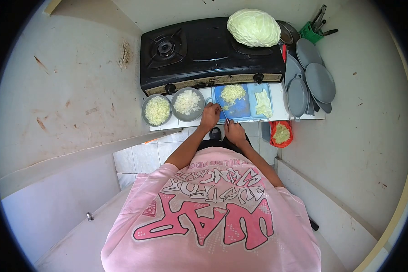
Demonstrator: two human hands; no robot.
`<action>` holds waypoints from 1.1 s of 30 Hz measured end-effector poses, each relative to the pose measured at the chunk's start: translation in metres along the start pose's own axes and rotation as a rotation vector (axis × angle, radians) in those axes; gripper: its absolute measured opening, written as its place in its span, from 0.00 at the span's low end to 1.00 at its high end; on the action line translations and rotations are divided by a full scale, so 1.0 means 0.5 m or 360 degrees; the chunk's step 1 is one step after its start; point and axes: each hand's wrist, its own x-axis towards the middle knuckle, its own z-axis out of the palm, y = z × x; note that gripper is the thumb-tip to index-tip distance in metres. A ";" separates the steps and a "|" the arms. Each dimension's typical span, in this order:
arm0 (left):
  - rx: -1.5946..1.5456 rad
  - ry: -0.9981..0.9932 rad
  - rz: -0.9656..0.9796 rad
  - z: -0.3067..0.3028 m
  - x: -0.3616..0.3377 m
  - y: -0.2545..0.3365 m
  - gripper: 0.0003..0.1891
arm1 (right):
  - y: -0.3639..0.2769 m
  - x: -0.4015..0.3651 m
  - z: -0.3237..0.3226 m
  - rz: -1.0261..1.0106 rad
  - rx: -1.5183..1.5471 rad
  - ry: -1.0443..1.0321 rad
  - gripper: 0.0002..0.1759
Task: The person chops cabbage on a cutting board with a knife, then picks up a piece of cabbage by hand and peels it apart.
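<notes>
My right hand (234, 132) is closed round the handle of a knife (226, 117), whose blade points up and left over the blue cutting board (244, 108). My left hand (211, 115) lies at the board's lower left corner, fingers bent together beside the blade; what they press or hold is hidden. A heap of chopped cabbage (233, 93) rests on the board above the knife, with small bits scattered below it. On the lighter right-hand part of the board lies a pale cabbage leaf piece (263, 104).
Left of the board stand a bowl of white chopped pieces (187, 101) and a bowl of shredded cabbage (157, 110). A whole cabbage (254, 28) sits on the black gas stove (208, 53). Grey plates (320, 83) lean at right, above a red bag (281, 134).
</notes>
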 end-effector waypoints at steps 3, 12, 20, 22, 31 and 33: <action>-0.0034 0.0000 -0.0013 -0.002 -0.001 0.001 0.03 | -0.005 -0.001 -0.011 0.0090 0.0044 -0.0026 0.23; -0.0030 0.0013 -0.0007 0.002 -0.001 -0.002 0.04 | -0.010 -0.007 -0.008 -0.0013 0.0044 -0.0002 0.23; -0.0023 0.0053 0.0005 0.000 0.000 0.005 0.04 | -0.003 0.003 0.017 -0.0028 -0.0008 0.0030 0.21; 0.0003 0.0040 0.0008 -0.004 0.002 0.008 0.04 | -0.009 0.014 0.019 -0.0021 -0.0029 0.0050 0.21; -0.0015 0.0054 0.0011 0.007 -0.002 -0.005 0.04 | -0.011 -0.009 -0.003 0.0024 -0.0063 -0.0073 0.21; -0.0029 0.0045 0.0032 0.002 -0.001 -0.006 0.04 | -0.016 -0.002 -0.005 0.0031 -0.0053 -0.0069 0.21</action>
